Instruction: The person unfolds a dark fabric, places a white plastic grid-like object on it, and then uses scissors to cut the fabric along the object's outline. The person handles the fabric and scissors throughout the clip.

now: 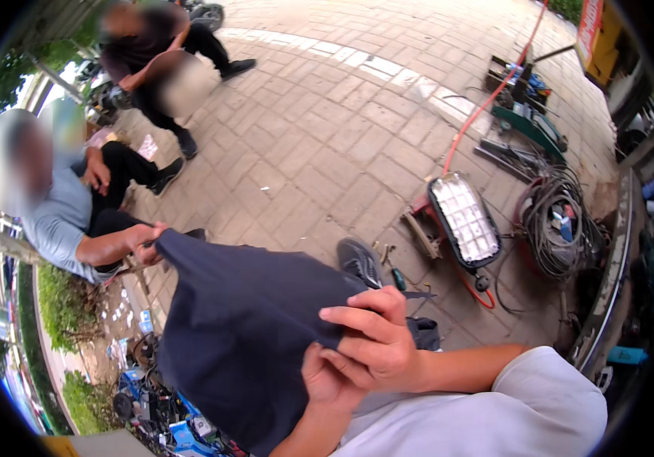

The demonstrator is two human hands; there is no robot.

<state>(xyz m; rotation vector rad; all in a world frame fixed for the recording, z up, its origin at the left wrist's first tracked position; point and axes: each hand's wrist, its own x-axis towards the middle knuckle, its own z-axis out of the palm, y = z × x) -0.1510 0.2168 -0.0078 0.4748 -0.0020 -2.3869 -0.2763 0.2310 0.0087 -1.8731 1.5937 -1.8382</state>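
Observation:
A dark navy cloth [247, 305] is stretched out in front of me. Its near right edge lies between the fingers of both my hands. My left hand [332, 383] pinches the edge from below, thumb up. Just above and touching it, my right hand [378, 339] is closed on the same edge, its fingers bent. A seated person's hand [148, 242] grips the far left corner, pulling the fabric into a point. Beyond my right wrist a thin dark strap sticks out; I cannot tell whether it belongs to the cloth. A dark shoe [360, 261] shows past the cloth.
A lamp with a white grid face [465, 218] stands on the paving, its orange cable [473, 116] running away. Right of it lie coiled cables [559, 228] and a green tool [529, 128]. Mixed parts [163, 404] heap at lower left. Another person [148, 57] sits further back.

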